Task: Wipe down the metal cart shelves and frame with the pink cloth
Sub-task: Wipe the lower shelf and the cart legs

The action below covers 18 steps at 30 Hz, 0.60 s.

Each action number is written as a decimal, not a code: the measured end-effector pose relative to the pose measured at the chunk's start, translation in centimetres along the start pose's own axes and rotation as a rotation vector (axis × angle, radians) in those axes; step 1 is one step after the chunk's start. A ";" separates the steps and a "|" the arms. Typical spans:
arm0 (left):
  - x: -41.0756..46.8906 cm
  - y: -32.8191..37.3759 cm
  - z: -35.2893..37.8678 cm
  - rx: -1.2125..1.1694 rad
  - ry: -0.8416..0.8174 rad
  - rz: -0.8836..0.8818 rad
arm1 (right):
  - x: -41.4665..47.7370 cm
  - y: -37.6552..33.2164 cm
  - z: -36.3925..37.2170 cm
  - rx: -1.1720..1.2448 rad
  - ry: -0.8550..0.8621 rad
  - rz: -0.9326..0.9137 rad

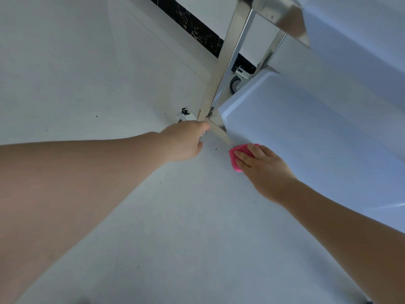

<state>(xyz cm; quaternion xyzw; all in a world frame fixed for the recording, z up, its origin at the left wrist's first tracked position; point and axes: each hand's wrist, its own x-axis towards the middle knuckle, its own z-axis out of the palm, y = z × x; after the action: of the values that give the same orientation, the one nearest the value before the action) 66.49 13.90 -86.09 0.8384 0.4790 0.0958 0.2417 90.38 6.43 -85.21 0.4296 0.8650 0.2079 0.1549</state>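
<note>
The metal cart stands at the right, seen from above: a shiny upright post [228,55] runs down to the lower shelf [306,132], a pale tray with a steel rim. My left hand [186,139] is closed around the foot of that post at the shelf's near corner. My right hand [263,170] presses the pink cloth [237,156] against the front edge of the lower shelf, just right of the corner. Part of the cloth is hidden under my fingers.
A grey caster wheel [235,84] shows under the far corner, and a brake bracket [185,113] sticks out by the near corner. The upper shelf's steel edge [282,14] overhangs at top right. Pale floor with small dark specks spreads to the left; a dark skirting strip [197,27] runs behind.
</note>
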 end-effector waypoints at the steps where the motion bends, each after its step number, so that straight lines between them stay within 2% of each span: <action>1: 0.1 0.3 0.2 -0.004 -0.013 0.010 | -0.5 0.0 0.1 0.001 -0.005 0.006; 18: 3.2 7.3 2.6 0.003 -0.097 0.246 | -8.0 0.7 1.9 0.001 -0.029 0.043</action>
<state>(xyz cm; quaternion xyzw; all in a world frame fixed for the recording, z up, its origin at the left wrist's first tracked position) 74.76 12.73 -84.93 0.8949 0.3602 0.0832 0.2500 96.36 0.75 -85.78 0.4510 0.8534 0.2045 0.1629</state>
